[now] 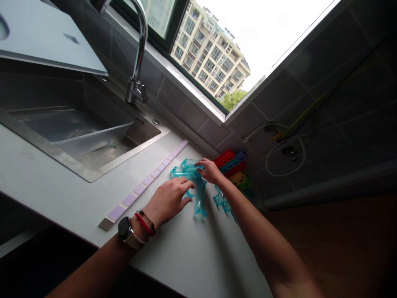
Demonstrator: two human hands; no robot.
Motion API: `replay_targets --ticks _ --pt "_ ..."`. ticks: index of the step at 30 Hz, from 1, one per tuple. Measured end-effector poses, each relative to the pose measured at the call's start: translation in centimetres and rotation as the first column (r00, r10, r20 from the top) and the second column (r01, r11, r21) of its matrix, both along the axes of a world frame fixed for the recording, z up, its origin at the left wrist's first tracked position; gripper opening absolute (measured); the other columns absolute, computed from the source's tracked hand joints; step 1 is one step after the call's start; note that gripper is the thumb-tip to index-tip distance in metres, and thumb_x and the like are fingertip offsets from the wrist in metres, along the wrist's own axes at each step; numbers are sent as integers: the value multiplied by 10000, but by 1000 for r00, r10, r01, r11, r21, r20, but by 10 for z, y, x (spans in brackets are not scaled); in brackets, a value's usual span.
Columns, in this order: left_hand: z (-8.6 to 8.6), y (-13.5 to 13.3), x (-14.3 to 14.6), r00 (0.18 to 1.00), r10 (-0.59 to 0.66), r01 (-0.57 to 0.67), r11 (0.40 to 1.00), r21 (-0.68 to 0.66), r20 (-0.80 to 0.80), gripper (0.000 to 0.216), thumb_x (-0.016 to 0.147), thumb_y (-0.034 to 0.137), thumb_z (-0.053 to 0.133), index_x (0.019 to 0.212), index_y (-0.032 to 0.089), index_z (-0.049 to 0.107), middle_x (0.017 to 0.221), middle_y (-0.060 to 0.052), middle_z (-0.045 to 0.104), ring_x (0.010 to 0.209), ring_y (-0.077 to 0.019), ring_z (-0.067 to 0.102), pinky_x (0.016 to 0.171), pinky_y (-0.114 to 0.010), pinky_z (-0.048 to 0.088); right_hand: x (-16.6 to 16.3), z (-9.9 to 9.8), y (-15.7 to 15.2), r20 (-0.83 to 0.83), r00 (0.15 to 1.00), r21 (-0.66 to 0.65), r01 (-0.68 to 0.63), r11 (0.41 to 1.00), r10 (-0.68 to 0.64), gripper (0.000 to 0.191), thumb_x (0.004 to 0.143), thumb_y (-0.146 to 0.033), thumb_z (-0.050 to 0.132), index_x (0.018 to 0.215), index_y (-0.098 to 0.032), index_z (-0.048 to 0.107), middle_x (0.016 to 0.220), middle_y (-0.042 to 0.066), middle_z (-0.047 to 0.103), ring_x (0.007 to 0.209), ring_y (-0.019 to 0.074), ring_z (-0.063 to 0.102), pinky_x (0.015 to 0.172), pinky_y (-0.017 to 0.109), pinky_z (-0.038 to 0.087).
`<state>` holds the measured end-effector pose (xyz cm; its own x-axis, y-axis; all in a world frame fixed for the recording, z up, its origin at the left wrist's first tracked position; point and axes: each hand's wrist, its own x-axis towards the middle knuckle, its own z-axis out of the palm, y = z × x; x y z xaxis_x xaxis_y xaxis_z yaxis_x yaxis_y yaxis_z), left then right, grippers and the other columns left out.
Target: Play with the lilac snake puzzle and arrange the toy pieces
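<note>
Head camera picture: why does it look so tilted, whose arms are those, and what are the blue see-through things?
The camera sits on a person's head and looks down at their own two arms, so the room tilts when the head tilts. There is no machine here, only bare hands.

The left hand, with a watch and a red band on its wrist, lies on clear blue plastic pieces on the pale counter. The right hand grips the top blue piece with its fingers.

Behind them are coloured blocks: red, blue, yellow, green. A strip of purple tiles lies on the counter. On the left are a metal sink and tap, and a window shows a building outside.
</note>
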<state>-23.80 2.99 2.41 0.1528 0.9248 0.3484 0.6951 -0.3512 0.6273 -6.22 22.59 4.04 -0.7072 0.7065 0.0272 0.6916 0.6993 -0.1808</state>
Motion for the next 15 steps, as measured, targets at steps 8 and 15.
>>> replay_targets --ticks 8,15 --pt "-23 13 -7 980 197 -198 976 93 21 349 911 304 680 1251 227 664 1492 -134 526 1403 -352 459 1169 -553 397 22 37 -48 -76 997 53 1 999 3 249 998 -168 520 1143 -172 723 1112 97 717 973 175 690 860 276 527" --pt "-31 14 3 979 202 -201 979 39 -25 384 903 349 691 1263 218 668 1552 -174 453 1428 -386 434 1133 -570 433 52 36 -150 362 927 -54 -83 995 97 466 825 -517 800 1204 -269 691 974 53 761 831 235 727 673 274 481"
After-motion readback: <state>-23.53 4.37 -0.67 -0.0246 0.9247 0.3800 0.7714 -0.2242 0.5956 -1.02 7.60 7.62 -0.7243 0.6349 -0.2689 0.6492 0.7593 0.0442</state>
